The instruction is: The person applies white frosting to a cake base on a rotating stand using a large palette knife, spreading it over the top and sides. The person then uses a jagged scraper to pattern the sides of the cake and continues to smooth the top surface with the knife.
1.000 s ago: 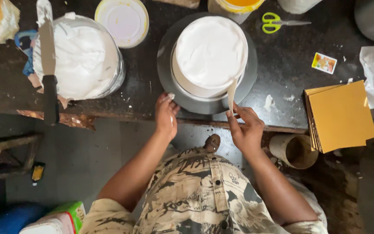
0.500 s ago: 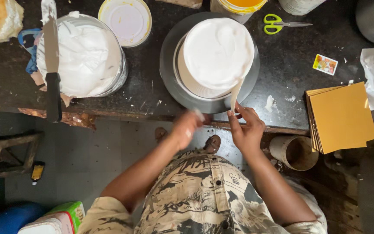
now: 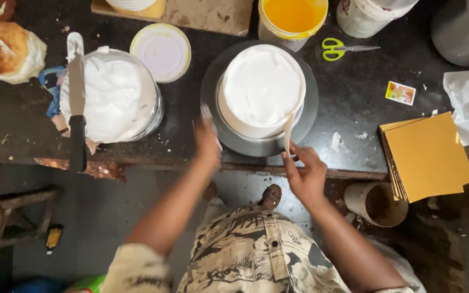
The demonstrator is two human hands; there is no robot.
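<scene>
left hand [image 3: 207,142] has slid up to the turntable [image 3: 216,130] rim since half a second ago, blurry, grip can't tell | right hand [image 3: 304,172] same spot, pinching a thin scraper [image 3: 287,132] against the white iced cake [image 3: 261,87] side | cake sits right above both hands | cream bowl [image 3: 112,95] with knife [image 3: 75,103] off left of the left hand
</scene>
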